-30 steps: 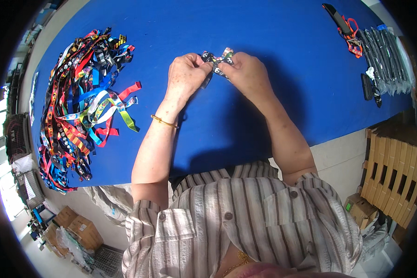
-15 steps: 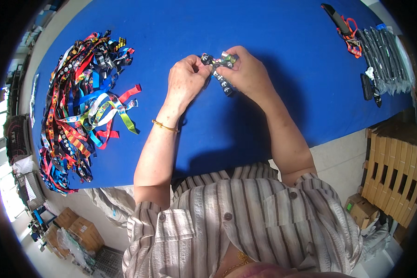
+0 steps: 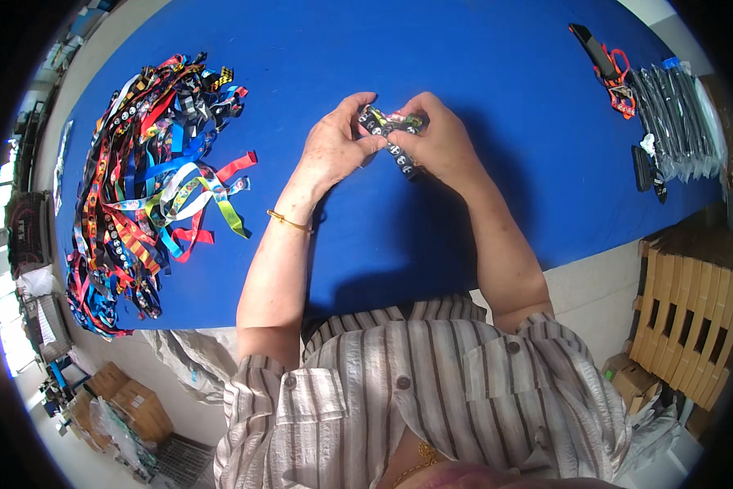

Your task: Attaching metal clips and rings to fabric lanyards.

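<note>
A black ribbon strap [image 3: 404, 161] printed with white round motifs is folded into a crossed shape above the table, with one end hanging down between my hands. My left hand [image 3: 331, 147] is closed on its left arm, the thumb in front and the index finger curled over the top. My right hand [image 3: 442, 143] pinches the right side, thumb near the crossing. Some green and pink shows at the fold; how the layers lie under the fingertips is hidden. To the left lies a long heap of colourful printed ribbon straps [image 3: 122, 187], several loose ends fanning toward my left forearm.
The blue table [image 3: 366, 236] carries everything. At its far right lie a black elongated object [image 3: 592, 49] with an orange-red loop [image 3: 620, 62], clear-wrapped dark strips [image 3: 674, 122] and a small black item [image 3: 643, 169]. Cardboard boxes [image 3: 142, 407] stand lower left, a slatted tan stack [image 3: 684, 318] lower right.
My left fingers have shifted their grip, with the index finger now raised over the strap's top. The strap's crossing has moved slightly right and down. The whole view has shifted a little.
</note>
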`<act>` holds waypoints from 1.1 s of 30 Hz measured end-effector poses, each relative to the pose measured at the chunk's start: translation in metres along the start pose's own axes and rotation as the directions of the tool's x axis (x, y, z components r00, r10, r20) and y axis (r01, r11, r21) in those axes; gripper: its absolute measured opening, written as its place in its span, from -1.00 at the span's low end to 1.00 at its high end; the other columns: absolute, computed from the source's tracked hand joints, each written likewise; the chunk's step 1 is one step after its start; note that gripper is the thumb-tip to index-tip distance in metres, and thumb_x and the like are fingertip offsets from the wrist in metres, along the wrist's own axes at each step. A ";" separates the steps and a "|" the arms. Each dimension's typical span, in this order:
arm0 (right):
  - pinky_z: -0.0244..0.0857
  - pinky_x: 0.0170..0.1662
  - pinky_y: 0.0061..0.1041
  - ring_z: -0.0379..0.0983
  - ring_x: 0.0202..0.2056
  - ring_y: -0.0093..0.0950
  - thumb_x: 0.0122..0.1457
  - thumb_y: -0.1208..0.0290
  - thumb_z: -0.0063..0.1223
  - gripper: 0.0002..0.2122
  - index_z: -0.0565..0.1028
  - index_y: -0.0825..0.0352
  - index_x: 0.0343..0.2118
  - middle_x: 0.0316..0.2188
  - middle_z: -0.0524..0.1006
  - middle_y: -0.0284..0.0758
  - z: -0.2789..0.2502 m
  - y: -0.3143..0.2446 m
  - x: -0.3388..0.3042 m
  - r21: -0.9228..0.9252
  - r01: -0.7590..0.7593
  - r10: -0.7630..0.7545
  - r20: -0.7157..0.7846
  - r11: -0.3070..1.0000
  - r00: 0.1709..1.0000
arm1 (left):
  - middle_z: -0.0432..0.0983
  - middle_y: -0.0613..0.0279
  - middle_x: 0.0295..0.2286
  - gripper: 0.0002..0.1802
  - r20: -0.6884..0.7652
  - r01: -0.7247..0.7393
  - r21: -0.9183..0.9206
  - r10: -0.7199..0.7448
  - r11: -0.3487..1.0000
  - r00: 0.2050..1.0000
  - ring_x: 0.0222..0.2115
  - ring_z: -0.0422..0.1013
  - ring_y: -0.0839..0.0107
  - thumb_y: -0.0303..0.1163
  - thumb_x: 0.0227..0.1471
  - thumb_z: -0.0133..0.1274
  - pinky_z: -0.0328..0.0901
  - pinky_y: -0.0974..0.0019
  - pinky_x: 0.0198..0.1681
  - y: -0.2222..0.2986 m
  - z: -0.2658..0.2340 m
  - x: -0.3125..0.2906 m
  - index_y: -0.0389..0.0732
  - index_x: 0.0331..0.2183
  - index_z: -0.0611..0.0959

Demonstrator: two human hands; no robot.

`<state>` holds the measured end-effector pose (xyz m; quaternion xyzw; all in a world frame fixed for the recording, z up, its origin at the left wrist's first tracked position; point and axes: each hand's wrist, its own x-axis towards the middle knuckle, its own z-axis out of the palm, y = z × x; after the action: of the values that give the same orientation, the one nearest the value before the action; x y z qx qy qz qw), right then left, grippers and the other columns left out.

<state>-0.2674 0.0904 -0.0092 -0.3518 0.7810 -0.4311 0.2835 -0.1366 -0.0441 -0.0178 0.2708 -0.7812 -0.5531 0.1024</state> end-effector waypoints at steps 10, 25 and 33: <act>0.39 -0.20 -0.56 0.45 -0.24 -0.58 0.00 0.51 0.30 -0.66 0.43 0.34 -0.16 -0.24 0.51 -0.32 0.000 0.021 0.009 0.166 0.086 -0.095 0.043 0.982 0.995 | 0.46 0.44 -0.43 -0.54 -0.111 -0.184 0.249 0.217 0.951 0.970 -0.49 0.28 0.68 -0.39 -0.10 0.38 0.28 0.52 -0.43 -0.008 0.001 -0.002 -0.19 -0.13 0.58; 0.28 -0.52 -0.70 0.36 -0.54 -0.75 0.09 0.56 0.17 -0.75 0.53 0.27 -0.14 -0.44 0.48 -0.49 -0.005 0.009 0.005 0.430 0.029 -0.131 0.211 0.902 0.969 | 0.50 0.49 -0.41 -0.78 0.008 -0.157 0.045 0.157 0.987 0.988 -0.45 0.29 0.71 -0.47 0.03 0.27 0.27 0.54 -0.39 -0.007 0.004 -0.004 -0.17 -0.25 0.60; 0.26 -0.56 -0.72 0.37 -0.56 -0.74 0.12 0.50 0.20 -0.82 0.45 0.27 -0.24 -0.47 0.46 -0.47 -0.009 0.012 0.006 0.334 0.014 -0.079 0.183 0.943 0.980 | 0.47 0.52 -0.44 -0.82 0.025 -0.134 -0.038 0.135 0.990 0.991 -0.47 0.26 0.74 -0.48 0.03 0.27 0.22 0.56 -0.42 -0.004 0.006 -0.004 -0.19 -0.37 0.54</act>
<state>-0.2811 0.0948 -0.0158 -0.3580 0.6577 -0.5263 0.4028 -0.1354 -0.0380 -0.0233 0.2080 -0.7888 -0.5627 0.1336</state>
